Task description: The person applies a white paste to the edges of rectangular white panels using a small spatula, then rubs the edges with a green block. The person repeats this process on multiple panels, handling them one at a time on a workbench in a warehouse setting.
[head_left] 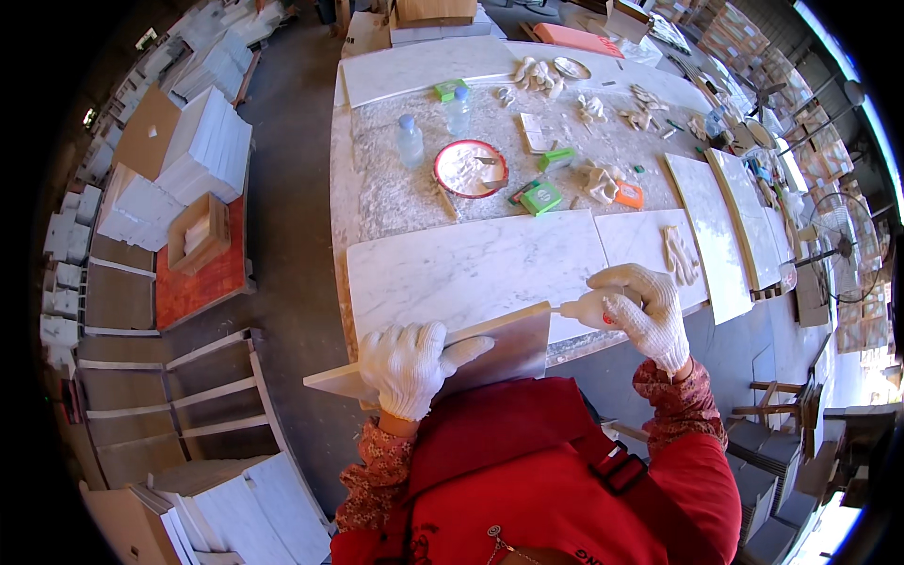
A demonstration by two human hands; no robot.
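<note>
A stone tile [490,348] stands on edge at the counter's [377,202] near rim, long axis running left to right. The gloved left hand [407,365] clasps it; the right hand [650,311] grips a bottle [589,307], nozzle at the tile's top edge.

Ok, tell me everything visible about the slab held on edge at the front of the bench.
The slab is a thin, flat rectangular piece, stone by its look, with a pale cream top edge and a grey, shaded face toward the person. It stands on its long edge, tilted slightly, at the near edge of the marble-topped bench. The gloved left hand grips it from above near its left end. The gloved right hand holds a small squeeze bottle with its nozzle at the slab's upper right corner.
</note>
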